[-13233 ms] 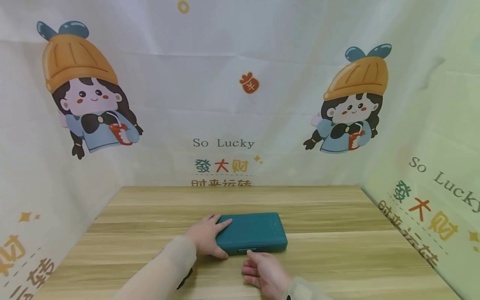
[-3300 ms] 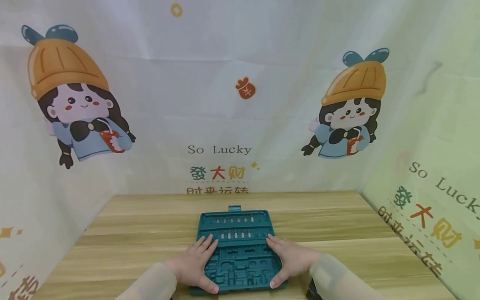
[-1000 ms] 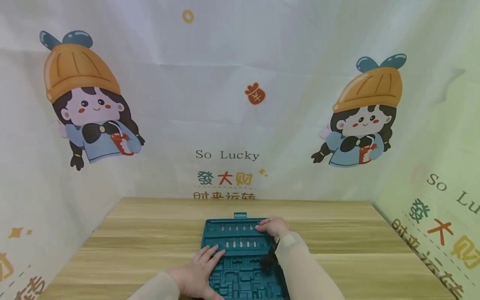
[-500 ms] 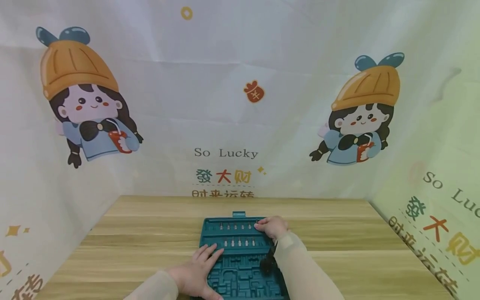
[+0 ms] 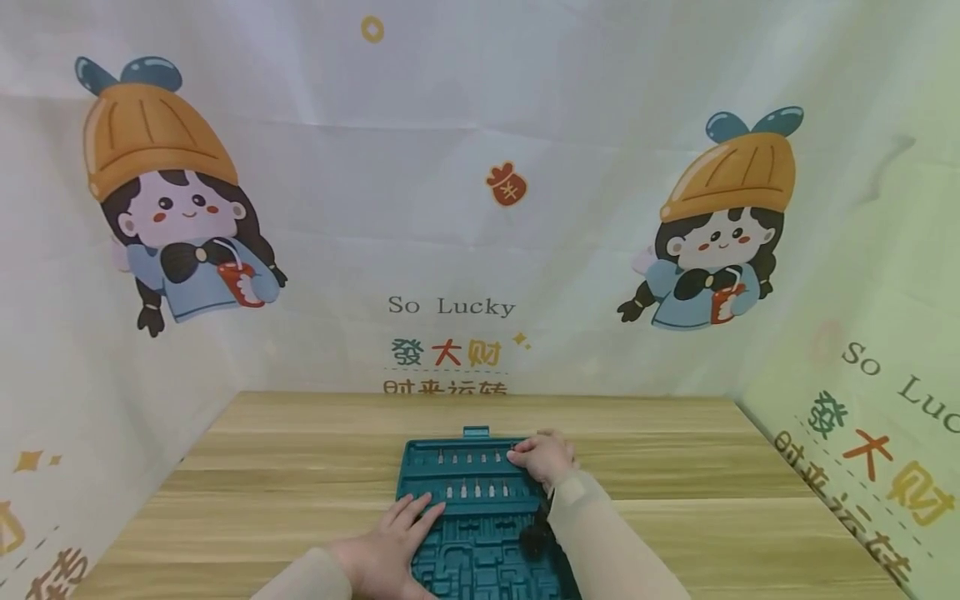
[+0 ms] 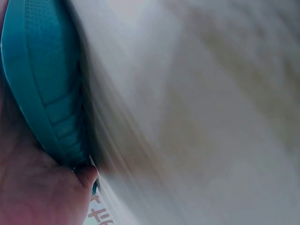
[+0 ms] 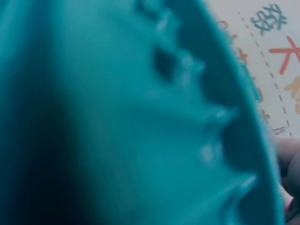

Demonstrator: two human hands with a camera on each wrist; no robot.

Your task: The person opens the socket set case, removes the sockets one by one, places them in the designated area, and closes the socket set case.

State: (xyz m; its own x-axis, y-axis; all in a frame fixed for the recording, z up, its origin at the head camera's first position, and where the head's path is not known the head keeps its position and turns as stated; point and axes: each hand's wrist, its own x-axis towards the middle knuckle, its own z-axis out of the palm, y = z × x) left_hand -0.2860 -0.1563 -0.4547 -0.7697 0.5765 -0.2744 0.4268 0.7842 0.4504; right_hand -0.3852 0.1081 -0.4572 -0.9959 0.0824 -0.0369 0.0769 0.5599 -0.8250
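A teal tool case [image 5: 487,550] lies unfolded on the table, its near half moulded with recesses. Several small metal screwdriver bits [image 5: 477,490] stand in two rows in the far half. Spread over the case's left edge, my left hand [image 5: 386,546] rests with fingers straight; the left wrist view shows it against the ribbed side of the case [image 6: 51,89]. My right hand [image 5: 546,457] is at the right end of the farthest row, thumb and fingers pinching a bit there that they mostly hide. Close up, the right wrist view shows the slotted case wall [image 7: 187,117] and part of the fingers [image 7: 290,164].
The case's latch [image 5: 476,432] sticks out at its far edge. Wood-grain table [image 5: 675,467] surrounds the case. A printed cloth [image 5: 420,208] hangs behind the table and along both sides. A black wrist device [image 5: 534,537] sits under the right forearm.
The case was closed at first, then lay unfolded with both hands at its sides. My right hand has since moved to the far row's right end; over the last second it barely shifts.
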